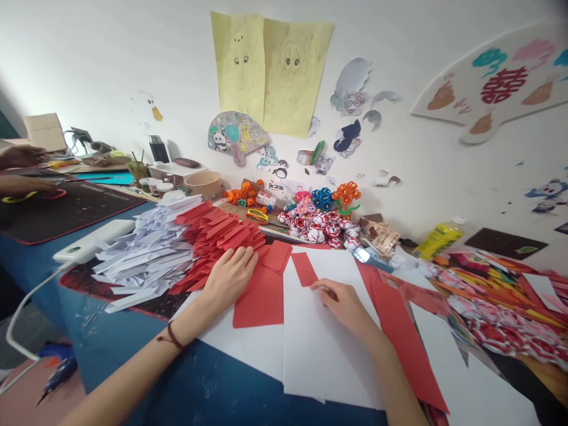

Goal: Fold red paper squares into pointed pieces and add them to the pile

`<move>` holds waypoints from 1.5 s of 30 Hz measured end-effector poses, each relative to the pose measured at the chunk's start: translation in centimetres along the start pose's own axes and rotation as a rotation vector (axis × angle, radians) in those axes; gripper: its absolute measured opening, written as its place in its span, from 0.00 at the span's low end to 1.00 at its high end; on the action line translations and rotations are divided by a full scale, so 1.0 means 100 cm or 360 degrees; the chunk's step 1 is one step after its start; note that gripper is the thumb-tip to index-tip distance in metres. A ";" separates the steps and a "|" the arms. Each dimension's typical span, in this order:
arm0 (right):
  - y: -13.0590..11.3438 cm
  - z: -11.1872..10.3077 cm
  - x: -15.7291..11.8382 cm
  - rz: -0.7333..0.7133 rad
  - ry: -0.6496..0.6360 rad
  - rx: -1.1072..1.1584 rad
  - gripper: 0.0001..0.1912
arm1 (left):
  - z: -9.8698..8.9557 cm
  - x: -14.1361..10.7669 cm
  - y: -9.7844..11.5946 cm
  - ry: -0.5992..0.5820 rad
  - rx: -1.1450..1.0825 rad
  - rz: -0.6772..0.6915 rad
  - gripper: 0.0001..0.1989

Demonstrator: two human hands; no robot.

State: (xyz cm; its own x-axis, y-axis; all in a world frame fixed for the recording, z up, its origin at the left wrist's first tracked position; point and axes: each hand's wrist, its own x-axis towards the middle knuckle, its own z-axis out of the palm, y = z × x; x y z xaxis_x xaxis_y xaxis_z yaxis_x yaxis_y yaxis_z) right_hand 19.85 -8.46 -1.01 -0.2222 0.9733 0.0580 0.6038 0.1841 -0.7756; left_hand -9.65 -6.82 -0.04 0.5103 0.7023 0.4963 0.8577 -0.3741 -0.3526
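My right hand [339, 302] pinches the lower end of a small red paper rectangle [304, 269], which lies over a white sheet [328, 349]. My left hand [233, 275] rests back up against a heap of folded red paper strips [213, 236]. Its fingers curl downward and their tips are hidden, so what they hold cannot be made out. Between the hands lie a larger red sheet [260, 302] and a small stack of red rectangles [278, 256]. Left of the red heap is a pile of folded white paper strips [148, 248].
A white power bank [93, 241] with a cable lies at the left edge. Behind the paper stand flower crafts [323, 198] and a round tub [203, 183]. A yellow bottle [439, 238] and red sheets [408, 343] are at right. Another person's hands [26, 171] are at far left.
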 end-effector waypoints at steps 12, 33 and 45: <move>-0.001 0.000 -0.001 -0.0004 -0.0010 0.0003 0.14 | 0.007 -0.004 0.002 0.0026 0.0020 -0.0150 0.22; 0.004 0.001 0.001 -0.0005 -0.0018 -0.0061 0.15 | 0.005 -0.007 0.002 0.0074 -0.0011 -0.0109 0.22; 0.006 0.002 0.002 -0.0023 -0.0024 -0.0046 0.15 | 0.005 -0.010 0.002 0.0061 -0.0062 -0.0096 0.21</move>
State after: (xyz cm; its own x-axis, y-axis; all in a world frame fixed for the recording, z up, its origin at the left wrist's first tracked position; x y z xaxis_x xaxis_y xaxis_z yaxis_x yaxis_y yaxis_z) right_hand 20.08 -8.22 -1.59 -0.2428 0.9683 0.0595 0.6220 0.2024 -0.7564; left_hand -10.02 -7.32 -0.96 0.4592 0.7010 0.5457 0.8883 -0.3557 -0.2906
